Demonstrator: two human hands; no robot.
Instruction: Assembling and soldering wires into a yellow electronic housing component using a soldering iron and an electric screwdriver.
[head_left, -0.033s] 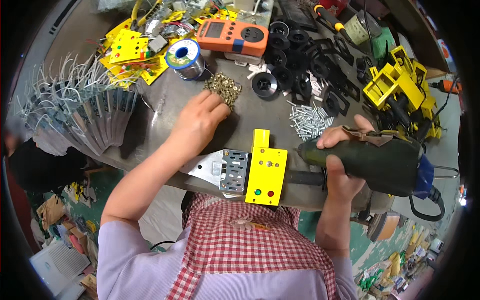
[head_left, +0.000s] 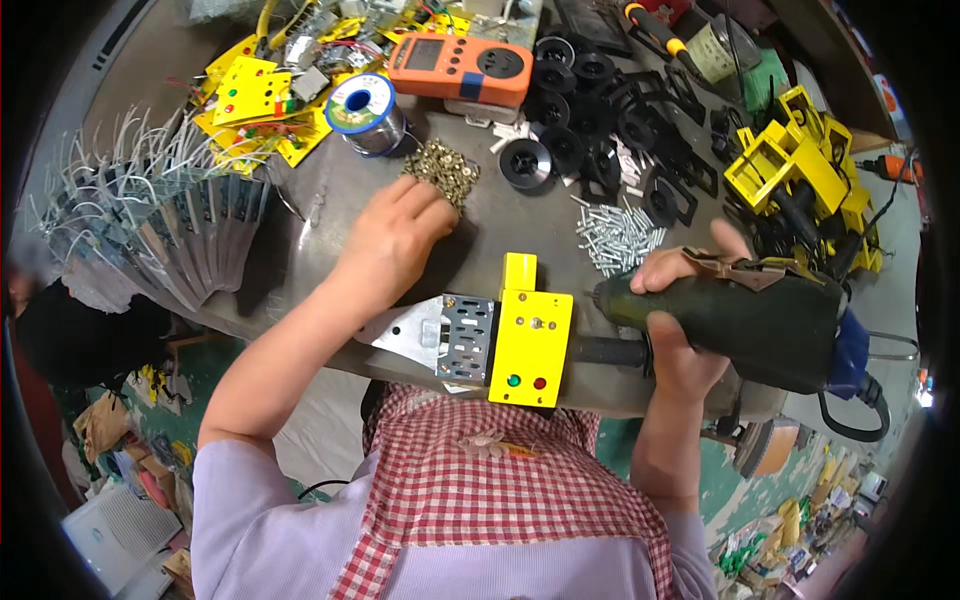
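Observation:
My left hand (head_left: 395,235) reaches to the lower edge of a pile of small brass-coloured screws or nuts (head_left: 445,170). Its fingers are curled with the tips hidden, so what they pinch cannot be seen. In my right hand (head_left: 685,345) is a dark green power screwdriver (head_left: 730,320) with a blue rear end and a cord, its nose pointing left. Between my hands, at the table's near edge, lies a yellow-cased device (head_left: 532,345) with a green and a red button. A slotted metal plate (head_left: 467,340) and a pale tapered piece (head_left: 405,333) extend from its left side.
Silver screws (head_left: 618,237) lie beyond the screwdriver's nose. Behind stand a solder spool (head_left: 362,112), an orange meter (head_left: 460,68) and black round parts (head_left: 527,165). Wired circuit boards (head_left: 190,235) fan out at left. Yellow housings (head_left: 785,165) are heaped at right.

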